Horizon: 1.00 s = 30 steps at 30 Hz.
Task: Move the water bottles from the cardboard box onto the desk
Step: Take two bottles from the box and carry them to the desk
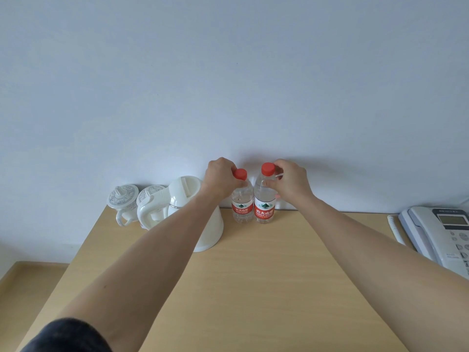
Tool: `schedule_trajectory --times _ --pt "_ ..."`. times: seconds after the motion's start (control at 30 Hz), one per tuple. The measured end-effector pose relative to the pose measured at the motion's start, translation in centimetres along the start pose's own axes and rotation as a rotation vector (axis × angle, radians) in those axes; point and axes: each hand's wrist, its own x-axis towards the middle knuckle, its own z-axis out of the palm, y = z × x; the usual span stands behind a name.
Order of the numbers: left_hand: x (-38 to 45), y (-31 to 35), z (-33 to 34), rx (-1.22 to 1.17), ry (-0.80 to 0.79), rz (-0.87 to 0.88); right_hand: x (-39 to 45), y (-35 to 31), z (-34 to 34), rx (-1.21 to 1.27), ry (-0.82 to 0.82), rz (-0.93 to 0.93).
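Observation:
Two clear water bottles with red caps and red-and-white labels stand upright side by side at the back of the wooden desk (253,275), close to the wall. My left hand (220,177) grips the left bottle (242,205) at its neck, just under the cap. My right hand (289,180) holds the right bottle (264,201) around its neck and shoulder. Both bottles' bases appear to rest on the desk. The cardboard box is out of view.
A white electric kettle (200,219) stands just left of the bottles, under my left forearm. Two lidded patterned cups (123,203) sit at the desk's back left corner. A white desk telephone (439,232) lies at the right edge. The wall is directly behind.

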Motion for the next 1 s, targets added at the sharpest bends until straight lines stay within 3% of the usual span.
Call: schedule_trajectory --times 1.0 --pt "-0.79 0.37 0.26 -0.005 0.016 -0.031 0.65 0.39 -1.06 -0.068 -0.099 -0.021"
